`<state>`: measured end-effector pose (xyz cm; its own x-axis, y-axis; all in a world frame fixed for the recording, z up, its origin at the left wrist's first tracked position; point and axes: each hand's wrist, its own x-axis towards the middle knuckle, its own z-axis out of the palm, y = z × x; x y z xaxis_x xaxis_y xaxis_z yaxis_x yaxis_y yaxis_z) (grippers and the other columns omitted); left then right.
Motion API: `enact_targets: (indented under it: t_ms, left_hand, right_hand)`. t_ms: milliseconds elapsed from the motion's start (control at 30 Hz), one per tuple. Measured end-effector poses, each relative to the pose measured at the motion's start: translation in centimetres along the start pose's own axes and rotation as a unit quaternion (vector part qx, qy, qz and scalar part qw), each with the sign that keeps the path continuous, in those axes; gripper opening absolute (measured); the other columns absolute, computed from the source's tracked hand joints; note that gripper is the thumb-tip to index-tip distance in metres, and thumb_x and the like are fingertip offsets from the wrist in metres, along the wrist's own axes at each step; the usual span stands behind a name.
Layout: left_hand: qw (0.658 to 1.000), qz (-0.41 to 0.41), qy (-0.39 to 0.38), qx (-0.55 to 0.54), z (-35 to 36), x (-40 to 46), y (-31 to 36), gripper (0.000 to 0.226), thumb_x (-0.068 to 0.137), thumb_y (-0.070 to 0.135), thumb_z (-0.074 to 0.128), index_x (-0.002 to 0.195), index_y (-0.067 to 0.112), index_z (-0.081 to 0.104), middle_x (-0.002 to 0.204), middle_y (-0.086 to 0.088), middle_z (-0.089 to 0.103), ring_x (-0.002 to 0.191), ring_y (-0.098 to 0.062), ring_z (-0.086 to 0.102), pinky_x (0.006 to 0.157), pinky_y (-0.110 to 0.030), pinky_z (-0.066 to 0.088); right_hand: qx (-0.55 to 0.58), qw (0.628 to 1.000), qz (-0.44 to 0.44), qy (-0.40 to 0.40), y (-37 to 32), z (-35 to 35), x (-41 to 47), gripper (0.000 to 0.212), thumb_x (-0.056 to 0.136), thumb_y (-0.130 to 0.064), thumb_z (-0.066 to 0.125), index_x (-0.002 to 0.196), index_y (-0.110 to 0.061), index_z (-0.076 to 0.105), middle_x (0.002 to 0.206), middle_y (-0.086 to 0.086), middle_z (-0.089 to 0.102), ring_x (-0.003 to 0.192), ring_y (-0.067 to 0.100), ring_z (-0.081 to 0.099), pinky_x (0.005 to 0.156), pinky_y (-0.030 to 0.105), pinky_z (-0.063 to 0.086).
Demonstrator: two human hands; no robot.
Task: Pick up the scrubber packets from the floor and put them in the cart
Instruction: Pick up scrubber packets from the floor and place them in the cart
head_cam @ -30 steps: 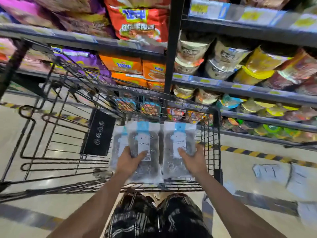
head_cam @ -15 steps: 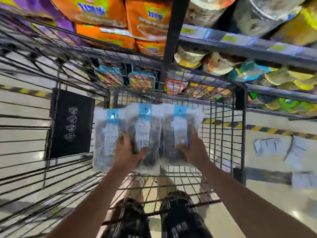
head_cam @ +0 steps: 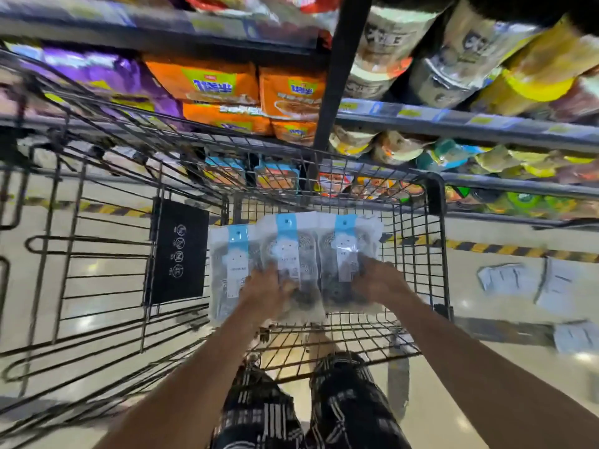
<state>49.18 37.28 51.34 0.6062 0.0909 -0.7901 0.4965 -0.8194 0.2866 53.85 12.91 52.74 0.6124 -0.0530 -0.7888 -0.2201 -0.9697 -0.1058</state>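
Three scrubber packets, one wire cart, two hands.

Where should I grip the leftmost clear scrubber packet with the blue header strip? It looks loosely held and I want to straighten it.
Judging by its pose, pinch the leftmost clear scrubber packet at its flat blue-striped top edge, coming from the left, above the black wire cart. That side is free; the left hand covers its lower right corner, and the neighbouring packet overlaps its right edge.
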Motion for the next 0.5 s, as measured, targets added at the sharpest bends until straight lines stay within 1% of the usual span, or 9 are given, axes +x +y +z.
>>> enact_targets:
  t_ms: [33,100,167,233,300,333,400,467,500]
  left_hand:
    - [0.999,0.031,0.010,0.007,-1.3,-0.8,0.2,0.062,0.099,0.054,0.049,0.148,0.017,0.037,0.144,-0.023,0.048,0.125,-0.042,0.055,0.100,-0.057,0.052]
    - [0.995,0.075,0.045,0.049,-4.3,-2.9,1.2,0.050,0.099,0.042,0.049,0.138,0.011,0.047,0.134,-0.021,0.054,0.118,-0.040,0.058,0.093,-0.054,0.055]
    - [0.983,0.104,0.092,0.116,-8.0,-5.4,2.6,0.050,0.097,0.038,0.044,0.138,0.010,0.052,0.136,-0.017,0.052,0.125,-0.040,0.055,0.095,-0.049,0.053]
    - [0.969,0.135,0.121,0.166,-11.5,-8.3,3.9,0.055,0.095,0.041,0.041,0.140,0.013,0.052,0.143,-0.015,0.049,0.132,-0.039,0.049,0.102,-0.048,0.047]
    - [0.959,0.172,0.153,0.164,-14.5,-11.6,4.6,0.048,0.097,0.039,0.047,0.138,0.016,0.055,0.148,-0.015,0.046,0.133,-0.039,0.047,0.105,-0.047,0.045]
    - [0.952,0.187,0.179,0.164,-15.8,-13.3,4.7,0.047,0.096,0.040,0.047,0.135,0.017,0.058,0.147,-0.014,0.047,0.131,-0.038,0.047,0.104,-0.047,0.044]
    - [0.927,0.221,0.236,0.189,-18.0,-16.4,4.9,0.055,0.089,0.048,0.036,0.127,0.020,0.064,0.140,-0.012,0.052,0.128,-0.038,0.048,0.103,-0.048,0.043]
    - [0.909,0.251,0.261,0.205,-19.4,-19.3,5.0,0.059,0.089,0.054,0.031,0.128,0.022,0.062,0.145,-0.013,0.048,0.138,-0.039,0.039,0.112,-0.056,0.036]
    - [0.906,0.259,0.262,0.209,-19.9,-20.6,5.1,0.056,0.093,0.056,0.033,0.132,0.025,0.058,0.152,-0.014,0.040,0.146,-0.041,0.029,0.117,-0.061,0.027]
  right_hand:
    - [-0.006,1.000,-0.009,0.011,-0.6,-1.4,-1.7,0.040,0.089,-0.037,0.052,0.128,-0.028,0.052,0.098,0.007,0.070,0.086,0.032,0.069,0.081,0.043,0.060]
    - [0.015,0.998,-0.026,0.048,-1.8,-4.3,-5.7,0.035,0.095,-0.030,0.057,0.126,-0.014,0.061,0.107,0.013,0.073,0.099,0.034,0.070,0.088,0.043,0.058]
    - [0.045,0.991,-0.030,0.122,-2.7,-6.5,-9.5,0.046,0.094,-0.039,0.059,0.129,-0.010,0.063,0.117,0.018,0.073,0.109,0.035,0.068,0.094,0.042,0.055]
    - [0.067,0.980,-0.035,0.185,-3.9,-8.1,-13.1,0.063,0.092,-0.056,0.051,0.134,-0.010,0.062,0.122,0.020,0.070,0.114,0.036,0.065,0.095,0.042,0.054]
    - [0.060,0.971,-0.039,0.226,-5.4,-9.3,-16.5,0.071,0.092,-0.065,0.042,0.136,-0.012,0.060,0.120,0.021,0.068,0.114,0.037,0.064,0.090,0.044,0.056]
    - [0.046,0.965,-0.051,0.254,-6.1,-9.6,-17.8,0.070,0.092,-0.066,0.040,0.133,-0.013,0.062,0.119,0.020,0.068,0.112,0.038,0.064,0.088,0.044,0.056]
    - [0.026,0.942,-0.079,0.325,-7.7,-10.1,-20.3,0.066,0.093,-0.066,0.038,0.119,-0.012,0.065,0.113,0.014,0.066,0.107,0.037,0.062,0.084,0.044,0.055]
    - [0.027,0.917,-0.109,0.383,-9.0,-10.3,-22.7,0.057,0.094,-0.062,0.042,0.102,-0.010,0.065,0.099,0.011,0.064,0.098,0.036,0.061,0.079,0.041,0.052]
    - [0.027,0.902,-0.120,0.413,-9.4,-10.4,-23.9,0.053,0.094,-0.057,0.047,0.100,-0.008,0.066,0.099,0.012,0.065,0.097,0.036,0.062,0.080,0.041,0.051]
